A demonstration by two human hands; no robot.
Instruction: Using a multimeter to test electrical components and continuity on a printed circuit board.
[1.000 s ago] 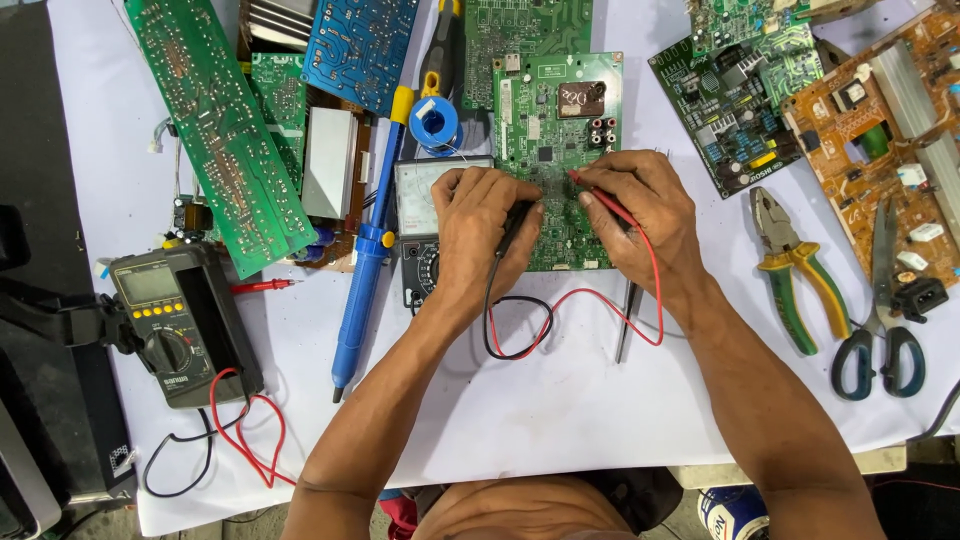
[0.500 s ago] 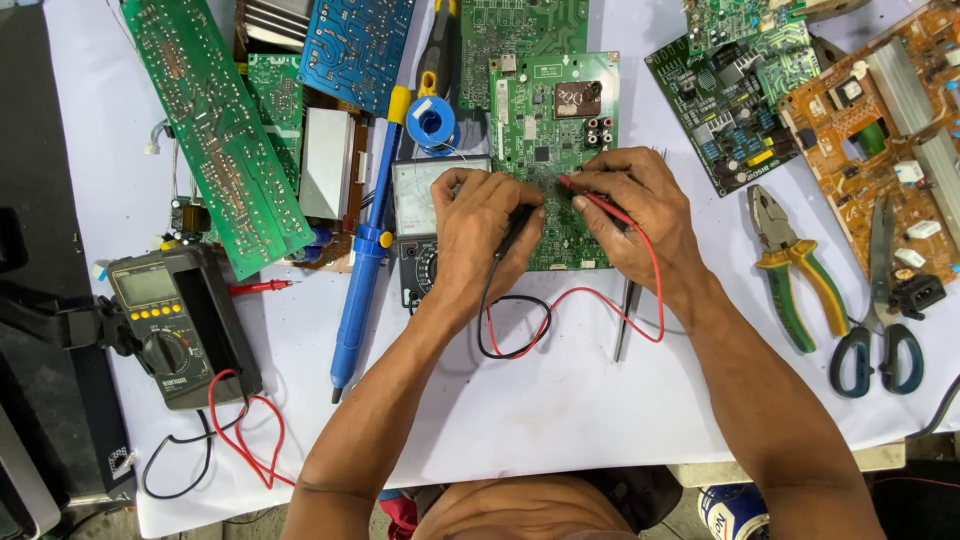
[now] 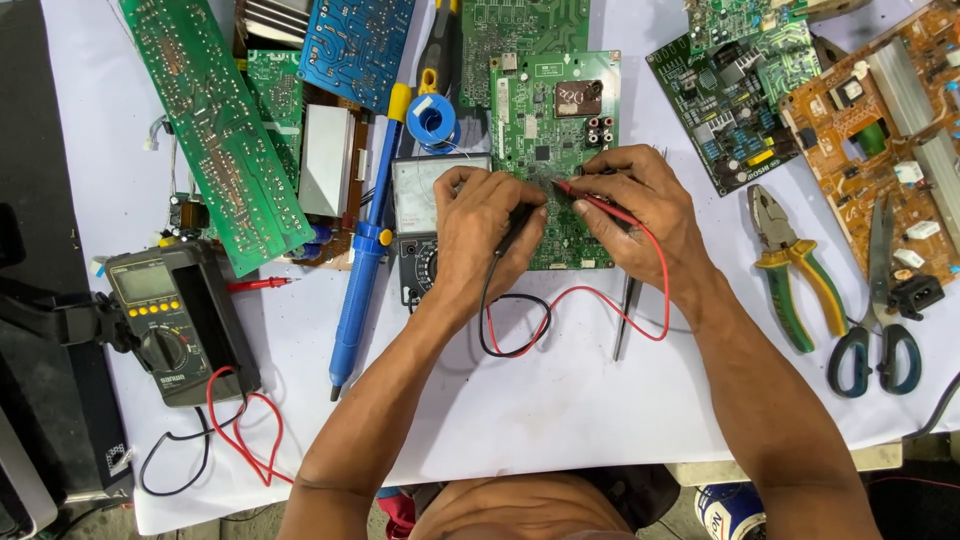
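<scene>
- almost nothing differs from the earlier frames: both hands stay on the green circuit board [image 3: 553, 150] at the middle of the desk [image 3: 560, 420].
- left hand [image 3: 482, 235] fingers closed on the black probe [image 3: 516, 222], same spot.
- right hand [image 3: 640, 205] fingers pinch the red probe [image 3: 592, 200], tip on the board.
- probing holds steady; analog meter [image 3: 420, 215] just left of the board.

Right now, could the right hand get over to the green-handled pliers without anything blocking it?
Probably yes. The right hand holds the red probe on the green circuit board, and the pliers lie just to its right on the white cloth, nothing between. It would likely have to put the probe down first.
</scene>
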